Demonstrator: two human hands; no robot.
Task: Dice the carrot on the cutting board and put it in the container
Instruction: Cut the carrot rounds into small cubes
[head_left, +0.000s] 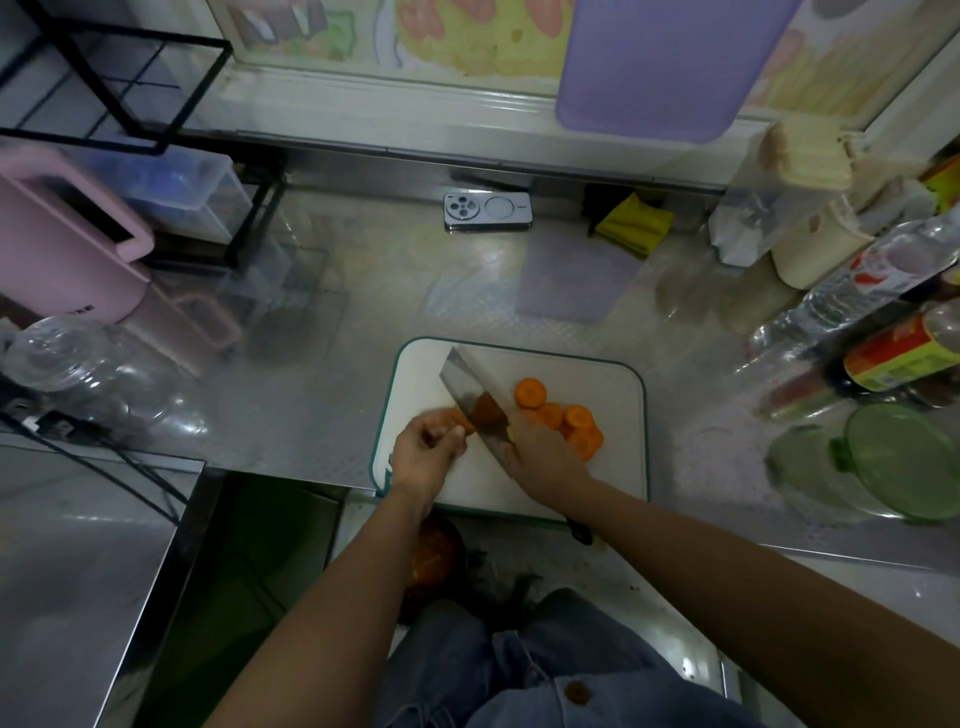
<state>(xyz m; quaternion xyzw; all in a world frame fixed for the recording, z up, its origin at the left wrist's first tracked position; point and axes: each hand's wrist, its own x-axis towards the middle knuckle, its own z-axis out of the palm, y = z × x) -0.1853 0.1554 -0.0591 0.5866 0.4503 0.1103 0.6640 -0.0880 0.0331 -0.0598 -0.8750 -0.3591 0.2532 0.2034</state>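
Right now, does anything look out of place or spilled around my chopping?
The cutting board sits right at the front edge of the counter, its near left corner at the lip. Orange scraps lie below it, near your knees.

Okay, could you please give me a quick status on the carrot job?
Left hand holding carrot stub. Right hand gripping cleaver. Sliced rounds on cutting board, none diced. Nothing blocking the blade.

Bare forearms, sleeveless to the elbow, above blue denim clothing (545, 665) with a round brown button (576, 692)
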